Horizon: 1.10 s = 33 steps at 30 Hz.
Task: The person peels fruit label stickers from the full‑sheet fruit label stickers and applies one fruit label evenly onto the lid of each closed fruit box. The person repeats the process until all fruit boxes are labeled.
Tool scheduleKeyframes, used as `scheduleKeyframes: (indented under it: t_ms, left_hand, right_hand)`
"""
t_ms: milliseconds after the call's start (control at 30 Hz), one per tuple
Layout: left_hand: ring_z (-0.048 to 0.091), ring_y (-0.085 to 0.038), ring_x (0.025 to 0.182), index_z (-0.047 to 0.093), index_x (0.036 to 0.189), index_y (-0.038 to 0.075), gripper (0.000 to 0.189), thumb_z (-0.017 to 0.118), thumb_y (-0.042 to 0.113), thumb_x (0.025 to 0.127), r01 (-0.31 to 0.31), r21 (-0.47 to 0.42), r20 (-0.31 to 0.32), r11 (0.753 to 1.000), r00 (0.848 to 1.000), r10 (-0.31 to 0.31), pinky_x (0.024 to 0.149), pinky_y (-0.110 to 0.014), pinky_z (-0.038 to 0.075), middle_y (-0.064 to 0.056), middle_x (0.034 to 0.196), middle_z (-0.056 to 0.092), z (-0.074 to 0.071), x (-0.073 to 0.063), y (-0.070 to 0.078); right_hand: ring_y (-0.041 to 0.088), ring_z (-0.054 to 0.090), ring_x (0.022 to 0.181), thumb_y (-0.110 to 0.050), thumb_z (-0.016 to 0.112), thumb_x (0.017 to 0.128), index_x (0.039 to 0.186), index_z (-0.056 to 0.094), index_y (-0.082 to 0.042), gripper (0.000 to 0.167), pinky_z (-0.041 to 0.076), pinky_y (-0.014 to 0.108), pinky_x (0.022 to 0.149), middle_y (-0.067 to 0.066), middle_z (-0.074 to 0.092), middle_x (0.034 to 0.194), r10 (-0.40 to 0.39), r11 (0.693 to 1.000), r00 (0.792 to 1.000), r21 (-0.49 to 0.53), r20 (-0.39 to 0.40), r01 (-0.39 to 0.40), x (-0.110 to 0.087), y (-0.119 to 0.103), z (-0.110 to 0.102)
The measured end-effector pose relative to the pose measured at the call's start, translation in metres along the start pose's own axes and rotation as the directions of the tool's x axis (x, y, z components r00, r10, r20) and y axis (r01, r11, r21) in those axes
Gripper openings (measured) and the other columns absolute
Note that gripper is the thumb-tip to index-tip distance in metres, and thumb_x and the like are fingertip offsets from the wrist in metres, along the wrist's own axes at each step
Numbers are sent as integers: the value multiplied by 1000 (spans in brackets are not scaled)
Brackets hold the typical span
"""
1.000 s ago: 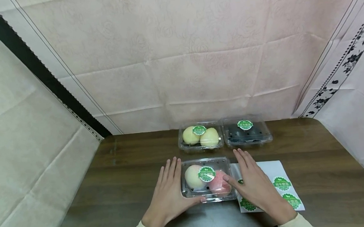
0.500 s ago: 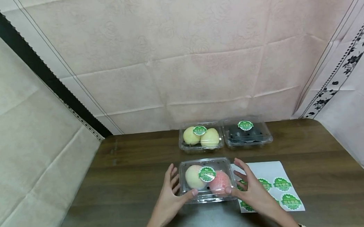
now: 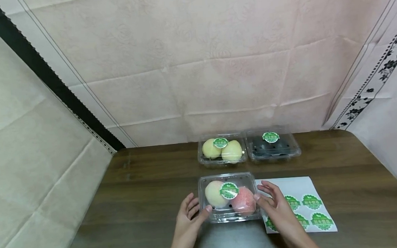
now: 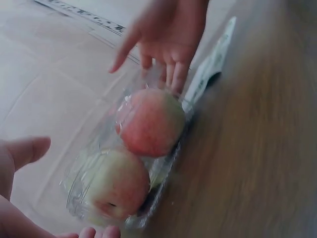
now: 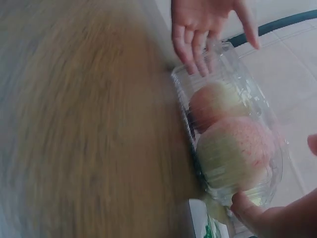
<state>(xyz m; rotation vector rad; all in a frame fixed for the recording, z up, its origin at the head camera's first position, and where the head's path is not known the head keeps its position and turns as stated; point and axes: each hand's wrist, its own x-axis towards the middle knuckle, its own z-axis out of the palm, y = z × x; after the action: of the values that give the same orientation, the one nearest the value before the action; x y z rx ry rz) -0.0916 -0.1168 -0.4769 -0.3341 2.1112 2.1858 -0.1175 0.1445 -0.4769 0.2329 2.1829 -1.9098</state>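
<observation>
A clear plastic clamshell box (image 3: 236,217) lies closed in front of the person in the head view. Inside are a pale round fruit (image 3: 213,199) and a pinkish-red one (image 3: 244,201); a round green-and-white sticker (image 3: 229,190) sits on the lid. At the box's left side is the left hand (image 3: 186,224), its thumb raised off the plastic in the left wrist view and its fingertips low by the end wall. The right hand (image 3: 279,210) is at the right side, fingers loosely bent, a fingertip right at the box's end (image 5: 240,201) in the right wrist view.
A white sheet of green stickers (image 3: 313,208) lies under the right hand, beside the box. Behind stand two more stickered boxes, one with yellowish fruits (image 3: 232,150), the other with dark contents (image 3: 270,150). Pale cloth (image 3: 196,82) hangs past the wooden table's (image 3: 138,203) far edge.
Both hands have drawn back from lying flat along the box's sides to its near corners, with their fingers more bent. The box stays in place on the table.
</observation>
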Motion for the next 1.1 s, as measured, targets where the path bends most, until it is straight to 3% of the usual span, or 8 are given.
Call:
scheduleKeyframes:
  t_ms: [133, 267, 433, 600, 900, 1100]
  left_hand:
    - [52, -28, 124, 30, 157, -9, 78, 73, 24, 100, 53, -77, -21, 996, 998, -55, 92, -33, 53, -26, 149, 45, 4, 1, -4]
    - [55, -17, 106, 33, 154, -12, 69, 66, 23, 104, 72, -177, -19, 982, 997, -76, 84, -31, 55, -19, 137, 52, 6, 1, -10]
    - [58, -13, 103, 37, 153, -13, 58, 53, 24, 110, 102, -303, 26, 948, 995, -99, 87, -29, 54, -9, 127, 60, 3, 1, -14]
    - [58, -11, 101, 39, 153, -12, 56, 48, 26, 113, 143, -375, 59, 916, 990, -131, 87, -27, 55, -3, 117, 59, -1, 2, -17]
    - [64, -12, 103, 44, 148, -10, 45, 48, 18, 112, 167, -450, 93, 877, 986, -139, 89, -28, 57, -6, 119, 65, -1, 1, -26]
    - [66, -12, 102, 54, 138, -5, 35, 55, 15, 110, 177, -458, 92, 871, 984, -151, 89, -28, 59, -5, 114, 66, -2, 0, -28]
  right_hand:
    - [44, 37, 151, -48, 62, 105, 163, 23, -9, 80, 33, 66, 120, 21, 36, 162, 48, 999, 999, -10, -16, -48, 2, -1, 1]
    - [41, 45, 146, -36, 59, 109, 161, 29, -6, 67, 42, 59, 117, 23, 43, 157, 45, 998, 998, -35, -36, -46, 3, 2, 2]
    - [35, 59, 129, -31, 58, 110, 158, 36, -3, 59, 58, 42, 97, 25, 50, 150, 47, 996, 997, -76, -60, -52, 5, 5, 4]
    - [23, 61, 98, -31, 57, 110, 155, 40, 0, 57, 57, 35, 73, 22, 56, 134, 65, 996, 995, -58, -73, -70, 8, 6, 6]
    - [22, 61, 87, -33, 53, 112, 150, 48, 4, 54, 59, 36, 70, 16, 62, 122, 99, 995, 993, -1, -69, -100, 7, 11, 7]
    - [23, 62, 82, -32, 53, 112, 150, 48, 6, 54, 58, 37, 69, 15, 64, 118, 113, 993, 992, 48, -55, -111, 7, 13, 6]
